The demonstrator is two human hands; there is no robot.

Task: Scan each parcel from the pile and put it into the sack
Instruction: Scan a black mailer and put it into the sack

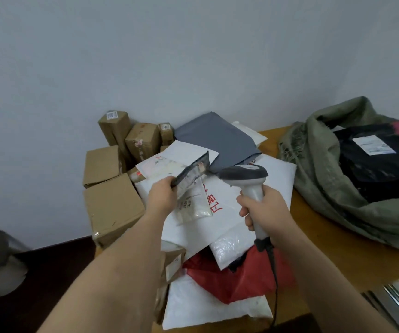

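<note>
The left hand (163, 193) pinches a thin, flat parcel (190, 175) by its near end and holds it tilted in the air above the pile (217, 212), its far end raised toward the wall. The right hand (263, 210) is wrapped round the handle of a grey scanner (246, 175), whose head points left at the parcel and sits just beside its raised end; a dark cable (274, 280) hangs from the handle's base down over the pile. The pile covers the table's (325, 239) left part: white mailers under both hands, one with red print (214, 204), a grey bag (215, 140) toward the far edge against the wall, a red bag (241, 277) near the front edge with another white mailer (208, 306) below it. Brown boxes (112, 188) stand stacked along the left edge, some upright at the far left corner. At the right edge lies the open olive sack (332, 179), with a black parcel (373, 164) bearing a white label inside its mouth. A metal object shows at the near right corner; what it is cannot be told.
</note>
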